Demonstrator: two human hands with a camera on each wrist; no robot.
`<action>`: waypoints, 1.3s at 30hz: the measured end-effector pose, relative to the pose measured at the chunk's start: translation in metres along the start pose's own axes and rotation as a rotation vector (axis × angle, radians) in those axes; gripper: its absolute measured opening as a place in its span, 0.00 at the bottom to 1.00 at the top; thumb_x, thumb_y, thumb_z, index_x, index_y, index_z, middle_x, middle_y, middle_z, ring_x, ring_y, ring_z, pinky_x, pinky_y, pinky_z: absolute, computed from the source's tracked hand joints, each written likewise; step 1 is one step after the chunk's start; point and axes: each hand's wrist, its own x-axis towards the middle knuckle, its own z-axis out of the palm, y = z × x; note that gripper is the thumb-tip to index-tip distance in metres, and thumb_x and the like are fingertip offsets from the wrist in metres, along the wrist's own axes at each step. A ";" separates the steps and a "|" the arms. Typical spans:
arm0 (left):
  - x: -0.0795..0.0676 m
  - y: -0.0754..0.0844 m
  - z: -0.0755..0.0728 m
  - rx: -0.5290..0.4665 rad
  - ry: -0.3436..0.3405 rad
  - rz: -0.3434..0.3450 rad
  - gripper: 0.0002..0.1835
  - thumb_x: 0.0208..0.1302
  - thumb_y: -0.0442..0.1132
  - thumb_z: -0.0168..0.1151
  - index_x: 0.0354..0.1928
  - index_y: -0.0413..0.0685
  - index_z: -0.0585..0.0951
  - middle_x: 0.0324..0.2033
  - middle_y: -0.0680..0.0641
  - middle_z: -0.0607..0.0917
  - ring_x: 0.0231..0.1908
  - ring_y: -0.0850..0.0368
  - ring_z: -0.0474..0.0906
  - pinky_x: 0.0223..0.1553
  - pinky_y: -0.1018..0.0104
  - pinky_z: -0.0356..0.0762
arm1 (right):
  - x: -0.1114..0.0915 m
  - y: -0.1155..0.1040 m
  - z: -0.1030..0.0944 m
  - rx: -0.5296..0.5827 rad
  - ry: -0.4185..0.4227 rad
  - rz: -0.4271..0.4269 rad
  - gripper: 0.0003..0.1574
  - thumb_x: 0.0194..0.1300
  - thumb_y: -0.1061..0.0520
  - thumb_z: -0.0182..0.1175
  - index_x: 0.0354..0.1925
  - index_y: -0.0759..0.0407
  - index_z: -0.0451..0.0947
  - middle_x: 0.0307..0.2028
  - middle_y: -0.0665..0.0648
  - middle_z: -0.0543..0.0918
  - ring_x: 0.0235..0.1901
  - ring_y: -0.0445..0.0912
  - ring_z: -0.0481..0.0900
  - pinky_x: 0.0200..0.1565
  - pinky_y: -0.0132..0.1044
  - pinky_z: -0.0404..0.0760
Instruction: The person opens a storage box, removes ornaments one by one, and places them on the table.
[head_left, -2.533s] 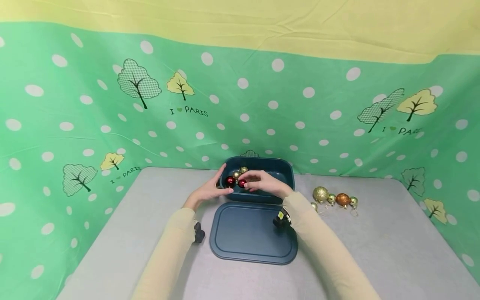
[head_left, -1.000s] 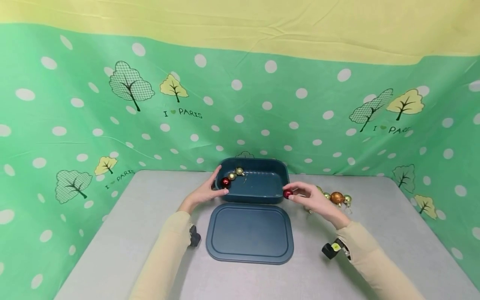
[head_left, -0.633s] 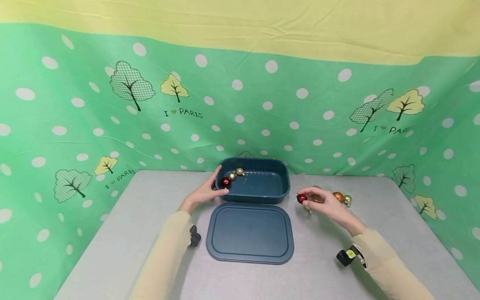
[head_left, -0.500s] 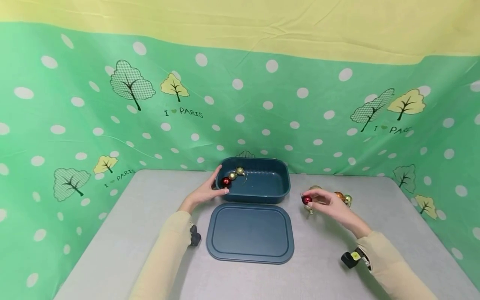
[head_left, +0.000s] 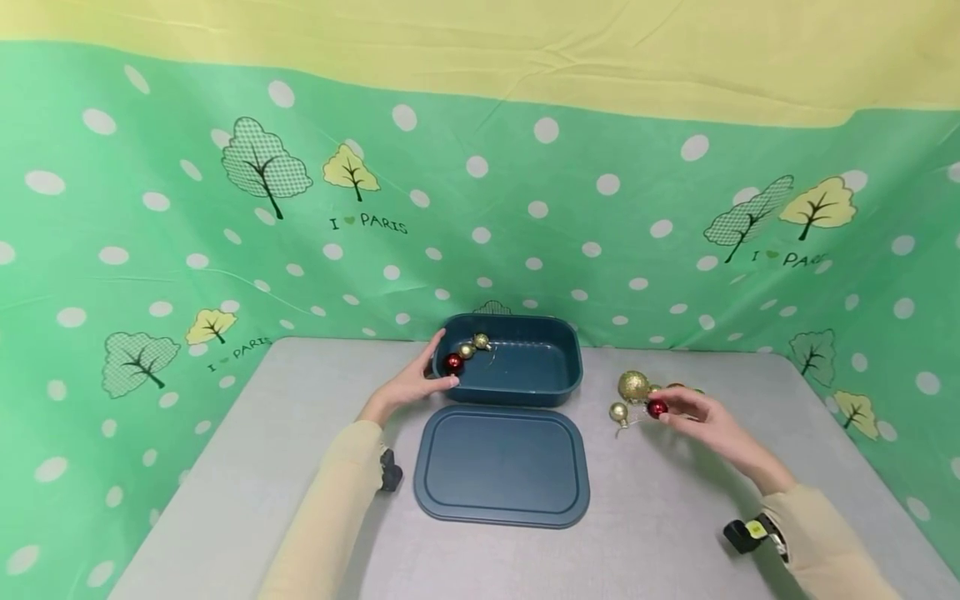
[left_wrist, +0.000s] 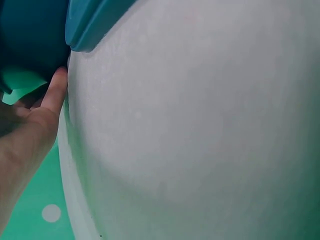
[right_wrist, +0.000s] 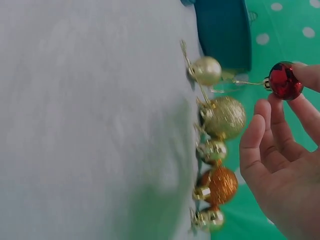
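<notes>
My right hand pinches a shiny red Christmas bauble by its ball, its gold cap and string pointing away from the palm. Below it on the table lie a glittery gold bauble, a small pale gold bauble, an orange bauble and small green-gold ones. At the left end of the dark blue box, my left hand rests with spread fingers, thumb along the front rim. Inside the box's left end are another red bauble and two small gold baubles.
A flat blue lid lies on the grey table in front of the box. Behind the box hangs a green dotted cloth. Both wrists carry small black cameras.
My right hand has lifted the red bauble out of the box and carried it right, to above the row of baubles on the table. My left hand has stayed at the box.
</notes>
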 end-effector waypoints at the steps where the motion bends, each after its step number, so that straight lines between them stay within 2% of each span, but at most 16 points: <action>1: 0.000 0.000 0.000 -0.003 -0.001 0.004 0.54 0.63 0.44 0.66 0.77 0.58 0.36 0.75 0.38 0.37 0.71 0.36 0.35 0.66 0.35 0.43 | -0.002 0.000 -0.003 -0.006 -0.002 0.006 0.21 0.67 0.67 0.58 0.57 0.74 0.72 0.50 0.57 0.79 0.46 0.40 0.78 0.44 0.31 0.76; 6: 0.000 0.000 0.000 -0.002 0.001 0.006 0.54 0.63 0.43 0.65 0.77 0.58 0.36 0.75 0.39 0.37 0.71 0.35 0.35 0.66 0.35 0.42 | -0.006 0.005 -0.009 -0.035 -0.035 0.028 0.22 0.67 0.66 0.58 0.58 0.72 0.71 0.49 0.60 0.79 0.43 0.43 0.79 0.40 0.35 0.79; 9: 0.001 0.000 0.001 -0.001 0.000 0.006 0.54 0.63 0.43 0.65 0.77 0.57 0.36 0.75 0.38 0.37 0.71 0.35 0.36 0.66 0.36 0.43 | -0.005 0.012 -0.007 -0.044 -0.050 0.039 0.22 0.65 0.66 0.60 0.57 0.73 0.72 0.47 0.64 0.79 0.39 0.46 0.80 0.35 0.38 0.80; 13: 0.001 -0.002 0.001 -0.002 -0.004 0.006 0.54 0.63 0.43 0.65 0.77 0.57 0.37 0.74 0.38 0.37 0.71 0.35 0.37 0.66 0.37 0.44 | 0.000 0.022 -0.001 -0.059 -0.061 0.043 0.22 0.63 0.68 0.61 0.55 0.75 0.72 0.46 0.67 0.78 0.37 0.45 0.79 0.31 0.39 0.81; 22: 0.000 -0.002 0.001 -0.001 0.004 0.018 0.53 0.63 0.43 0.65 0.77 0.58 0.37 0.74 0.38 0.38 0.72 0.36 0.36 0.67 0.38 0.41 | 0.010 0.028 0.008 -0.076 -0.058 0.085 0.21 0.60 0.70 0.62 0.53 0.71 0.75 0.42 0.65 0.78 0.34 0.46 0.77 0.27 0.35 0.78; 29: 0.000 -0.001 0.000 0.005 0.001 0.002 0.54 0.63 0.46 0.66 0.77 0.60 0.37 0.75 0.39 0.37 0.72 0.36 0.37 0.66 0.37 0.45 | 0.014 0.028 0.013 -0.102 -0.028 0.111 0.20 0.58 0.70 0.63 0.51 0.71 0.76 0.39 0.62 0.79 0.31 0.44 0.76 0.25 0.34 0.77; 34: -0.001 0.000 0.000 0.001 0.006 0.001 0.53 0.63 0.44 0.65 0.77 0.59 0.37 0.75 0.39 0.38 0.72 0.36 0.37 0.66 0.38 0.45 | 0.016 0.027 0.016 -0.108 -0.026 0.138 0.20 0.58 0.70 0.64 0.51 0.70 0.77 0.36 0.60 0.79 0.31 0.44 0.75 0.24 0.34 0.76; 39: -0.001 -0.001 0.000 -0.010 -0.005 0.003 0.53 0.64 0.43 0.64 0.77 0.59 0.36 0.75 0.39 0.37 0.71 0.36 0.37 0.67 0.38 0.44 | 0.014 0.026 0.015 -0.099 -0.016 0.129 0.21 0.57 0.70 0.65 0.51 0.72 0.76 0.38 0.62 0.79 0.31 0.45 0.76 0.25 0.34 0.77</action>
